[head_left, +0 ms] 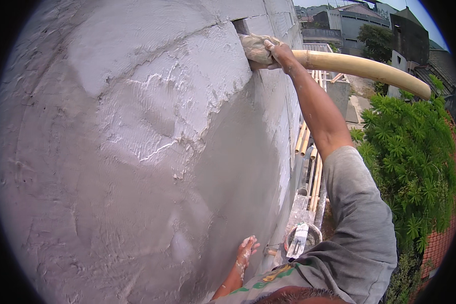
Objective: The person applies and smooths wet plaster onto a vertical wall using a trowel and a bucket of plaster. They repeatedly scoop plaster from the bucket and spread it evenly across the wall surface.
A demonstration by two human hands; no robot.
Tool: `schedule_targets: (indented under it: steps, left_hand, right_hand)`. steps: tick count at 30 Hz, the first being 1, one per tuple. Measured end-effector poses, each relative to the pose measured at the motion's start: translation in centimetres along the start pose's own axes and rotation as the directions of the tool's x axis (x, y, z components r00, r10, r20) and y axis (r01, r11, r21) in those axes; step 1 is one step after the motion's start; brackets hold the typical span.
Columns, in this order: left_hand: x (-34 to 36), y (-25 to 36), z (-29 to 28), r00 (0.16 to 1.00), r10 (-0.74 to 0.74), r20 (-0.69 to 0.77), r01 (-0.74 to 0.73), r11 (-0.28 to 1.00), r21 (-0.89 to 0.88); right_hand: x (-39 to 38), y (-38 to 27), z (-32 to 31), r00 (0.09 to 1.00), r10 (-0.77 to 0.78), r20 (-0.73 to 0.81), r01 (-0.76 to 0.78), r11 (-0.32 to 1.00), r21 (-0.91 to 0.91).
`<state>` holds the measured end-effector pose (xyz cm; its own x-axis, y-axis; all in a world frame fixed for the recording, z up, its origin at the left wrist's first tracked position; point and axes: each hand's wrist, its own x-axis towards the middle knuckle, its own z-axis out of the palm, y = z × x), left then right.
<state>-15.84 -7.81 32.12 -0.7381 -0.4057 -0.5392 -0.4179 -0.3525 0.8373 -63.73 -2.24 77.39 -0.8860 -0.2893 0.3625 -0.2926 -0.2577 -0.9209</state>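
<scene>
My right hand [279,54] reaches to the top of the wall, its fingers closed on a crumpled, plaster-smeared cloth or sack [258,49]. That wad sits at a dark gap in the blockwork, by the end of a thick bamboo pole [365,67] that sticks out to the right. Which parts of the wad touch the pole is hidden behind my hand. Low in the view, my left hand [246,251] is beside the wall with its fingers apart, holding nothing; wet plaster coats it. The wall [233,152] carries smooth grey plaster, with rougher, paler patches above.
Below on the right stands a bucket [316,232] with a plaster-covered flat tool [298,239] across it. Bamboo poles [316,185] and planks run alongside the wall. Further right are a leafy tree [410,162], a tiled roof [438,248] and buildings.
</scene>
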Motion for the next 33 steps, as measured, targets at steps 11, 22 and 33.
schedule_targets:
  steps: [11, 22, 33]
  left_hand:
    - [-2.9, -1.2, -0.4, 0.989, -0.097, 0.110, 0.092, 0.994, 0.056]
    - [-0.9, -1.9, 0.0, 0.988, -0.077, 0.131, 0.060, 0.990, 0.129]
    - [-1.7, -2.1, -0.7, 0.997, -0.044, 0.059, 0.040, 0.997, 0.059]
  right_hand:
    - [2.4, 0.0, 3.2, 0.993, 0.024, -0.112, -0.066, 0.919, -0.388]
    - [0.0, 0.4, 2.4, 0.992, -0.106, -0.063, 0.063, 0.873, -0.484]
    - [1.2, 0.1, 2.8, 0.940, -0.326, 0.097, 0.283, 0.592, -0.755]
